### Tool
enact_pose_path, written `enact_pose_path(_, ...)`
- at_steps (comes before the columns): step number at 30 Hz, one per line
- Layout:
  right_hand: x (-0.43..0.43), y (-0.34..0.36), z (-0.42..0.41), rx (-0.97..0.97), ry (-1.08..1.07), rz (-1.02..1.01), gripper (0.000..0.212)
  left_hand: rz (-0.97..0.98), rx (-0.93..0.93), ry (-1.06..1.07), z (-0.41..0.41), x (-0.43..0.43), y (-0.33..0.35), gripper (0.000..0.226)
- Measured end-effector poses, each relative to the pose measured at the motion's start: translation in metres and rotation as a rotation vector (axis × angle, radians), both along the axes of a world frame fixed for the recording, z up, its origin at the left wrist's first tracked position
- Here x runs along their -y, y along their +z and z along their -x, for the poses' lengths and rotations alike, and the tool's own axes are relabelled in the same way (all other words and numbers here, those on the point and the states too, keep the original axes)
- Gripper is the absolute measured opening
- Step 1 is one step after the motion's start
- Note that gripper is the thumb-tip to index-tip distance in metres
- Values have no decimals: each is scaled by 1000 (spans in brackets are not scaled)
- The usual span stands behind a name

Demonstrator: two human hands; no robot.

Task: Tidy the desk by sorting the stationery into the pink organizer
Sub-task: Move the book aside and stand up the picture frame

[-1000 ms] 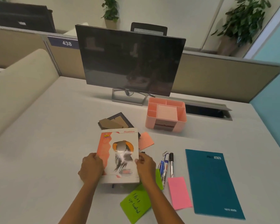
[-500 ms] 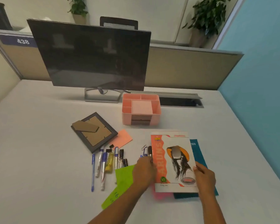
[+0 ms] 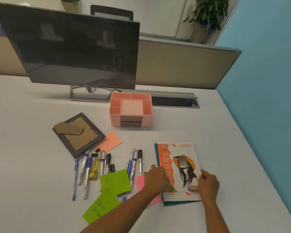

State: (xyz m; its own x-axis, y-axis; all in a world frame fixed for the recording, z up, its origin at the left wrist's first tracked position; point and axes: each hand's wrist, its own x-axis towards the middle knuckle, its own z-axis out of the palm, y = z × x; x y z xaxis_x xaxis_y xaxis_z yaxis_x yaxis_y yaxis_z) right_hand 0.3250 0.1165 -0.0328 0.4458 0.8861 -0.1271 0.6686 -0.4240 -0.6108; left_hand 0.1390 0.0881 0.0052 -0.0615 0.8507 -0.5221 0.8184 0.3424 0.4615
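On the desk [image 3: 208,125], toward its right side, the teal notebook [image 3: 178,202] is lying under the book [image 3: 180,165], the left hand [image 3: 156,179] and right hand [image 3: 208,184] each gripping a side edge; stacking looks nearly done (pens [image 3: 87,174] are lying loose, waiting)

Two notebooks [image 3: 180,165] — two green notes [image 3: 115,181], one frame [image 3: 79,133]

The 2 forearms [image 3: 121,211], left hand [image 3: 155,179] and right hand [image 3: 208,185] are bare.
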Motion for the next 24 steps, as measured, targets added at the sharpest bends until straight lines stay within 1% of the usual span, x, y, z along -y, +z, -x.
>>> enact_pose_path(2, -1, -4, 2, 26, 8, -19, 27, 14, -52, -27, -1, 0, -1, 30)
enact_pose_path(6, 3, -11, 2, 114, 79, -42, 26, 5, -252, -129, -2, 4, -7, 41)
enact_pose_path(9, 2, -17, 2, 156, 91, -17, 31, -9, -273, -126, -3, 6, -8, 40)
enact_pose_path(13, -2, -15, 8, 174, 104, 21, 31, 39, -147, -56, -4, 2, 0, 30)
enact_pose_path(19, -8, -8, 11, 244, 174, 93, 40, 132, -14, -4, -1, -6, 8, 30)
enact_pose_path(21, -10, -8, 10, 243, 184, 113, 41, 170, 89, 46, -1, -10, 5, 29)
enact_pose_path(24, -11, -7, 9, 258, 208, 150, 43, 213, 296, 155, 0, -17, -3, 25)
